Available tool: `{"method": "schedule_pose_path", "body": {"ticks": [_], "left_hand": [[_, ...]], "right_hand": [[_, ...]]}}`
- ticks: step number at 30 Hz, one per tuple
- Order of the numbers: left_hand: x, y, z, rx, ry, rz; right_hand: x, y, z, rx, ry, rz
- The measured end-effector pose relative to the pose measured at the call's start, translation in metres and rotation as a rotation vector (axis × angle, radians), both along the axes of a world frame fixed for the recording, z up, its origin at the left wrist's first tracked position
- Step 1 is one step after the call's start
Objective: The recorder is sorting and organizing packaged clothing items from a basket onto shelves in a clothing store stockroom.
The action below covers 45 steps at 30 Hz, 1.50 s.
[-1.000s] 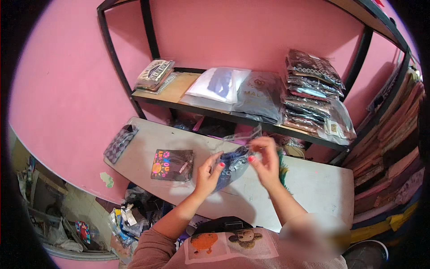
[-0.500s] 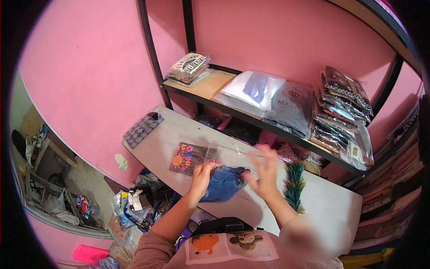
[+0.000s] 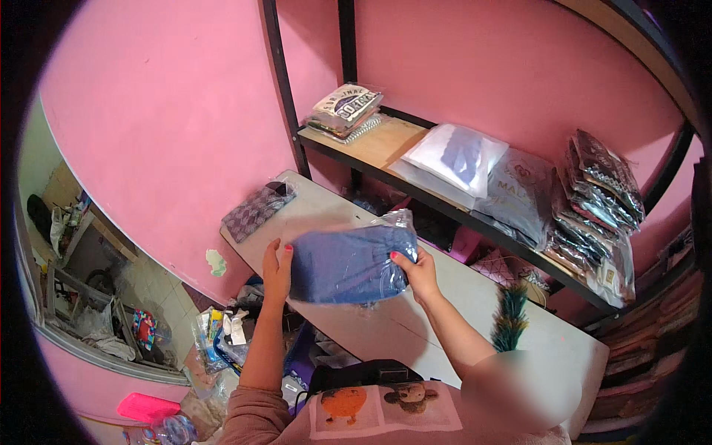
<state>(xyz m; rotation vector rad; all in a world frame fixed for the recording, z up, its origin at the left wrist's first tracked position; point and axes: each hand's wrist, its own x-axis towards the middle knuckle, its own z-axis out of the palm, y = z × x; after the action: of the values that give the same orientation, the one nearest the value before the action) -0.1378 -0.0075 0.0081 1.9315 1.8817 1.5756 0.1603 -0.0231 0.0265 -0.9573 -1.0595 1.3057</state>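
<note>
A folded blue denim garment in a clear plastic bag (image 3: pixel 345 265) is held up over the table. My right hand (image 3: pixel 417 274) grips its right end, with the thumb on the front and the other fingers behind. Loose, shiny plastic gathers along that end. At the left edge of the bag is my left hand (image 3: pixel 277 273), upright, with fingers stretched and thumb apart. Whether its palm presses on the edge is hard to tell. On the far left corner of the table lies a folded grey patterned cloth in plastic (image 3: pixel 258 211).
The long white table (image 3: pixel 460 311) bears a green tinsel-like strand (image 3: pixel 510 319) at right. Behind stands a black-framed shelf (image 3: pixel 393 174) with stacked bagged clothes (image 3: pixel 597 211) and a white bagged item (image 3: pixel 452 159). Cluttered plastic bags (image 3: pixel 233 326) lie on the floor at left.
The bagged denim has been raised and turned broadside, covering the dark colourful printed piece on the table. My right hand has closed on its right end; my left hand has shifted left and opened.
</note>
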Motion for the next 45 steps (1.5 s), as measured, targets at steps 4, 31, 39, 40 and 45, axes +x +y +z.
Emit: {"method": "schedule_pose_path", "body": {"ticks": [4, 31, 39, 40, 45], "left_hand": [[-0.016, 0.054, -0.06, -0.392, -0.435, -0.299], [-0.137, 0.248, -0.084, -1.503, -1.285, -0.84], [-0.065, 0.36, -0.009, -0.739, -1.296, -0.997], [-0.054, 0.377, 0.005, -0.659, -1.327, -0.961], [0.005, 0.474, 0.068, -0.434, -1.433, -0.857]], "right_hand": [[-0.016, 0.041, -0.097, -0.161, 0.17, -0.231], [-0.091, 0.22, -0.011, -0.007, -0.579, -0.165], [-0.088, 0.39, 0.148, 0.279, -1.248, -0.276], [-0.085, 0.414, 0.163, 0.32, -1.269, -0.321], [-0.085, 0.499, 0.262, 0.43, -1.418, -0.475]]}}
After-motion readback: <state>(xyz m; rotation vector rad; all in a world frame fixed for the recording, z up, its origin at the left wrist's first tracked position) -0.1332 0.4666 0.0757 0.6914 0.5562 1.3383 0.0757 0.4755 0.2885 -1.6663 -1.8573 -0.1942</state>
